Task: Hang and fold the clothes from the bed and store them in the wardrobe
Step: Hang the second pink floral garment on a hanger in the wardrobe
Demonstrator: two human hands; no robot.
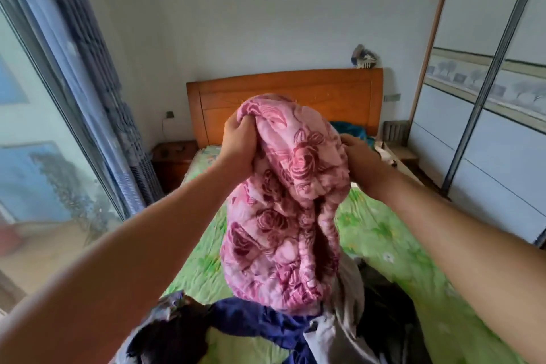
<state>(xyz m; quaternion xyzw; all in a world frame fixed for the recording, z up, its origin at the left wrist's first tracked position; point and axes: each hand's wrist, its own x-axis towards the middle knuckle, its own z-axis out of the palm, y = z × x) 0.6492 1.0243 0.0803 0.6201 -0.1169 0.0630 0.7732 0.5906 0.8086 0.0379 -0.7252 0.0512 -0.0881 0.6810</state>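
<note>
The bed [384, 245] with its green sheet fills most of what you see, and everything else sits around it. Beside the bed, on its right side, stands the wardrobe [487, 133] with its sliding doors closed. Above the middle of the bed you hold up a pink flowery garment [283, 201] — it hangs down bunched and puffy, its bottom just over the pile of clothes [266, 331] at the foot of the bed.

Your left hand [237, 145] is clenched tight on the top edge of the pink garment. Your right hand [359, 162] grips its other side, fingers curled into the cloth.

You look to be near the start. Nothing is folded yet, nothing is on a hanger, and the wardrobe is not open. The dark blue, grey and black things in the pile still wait, and something blue-green lies up by the top of the bed.

Some parts are hard to tell — the pink garment is too scrunched to say what kind it is, the pile is cut off at the bottom, and no hangers show.
</note>
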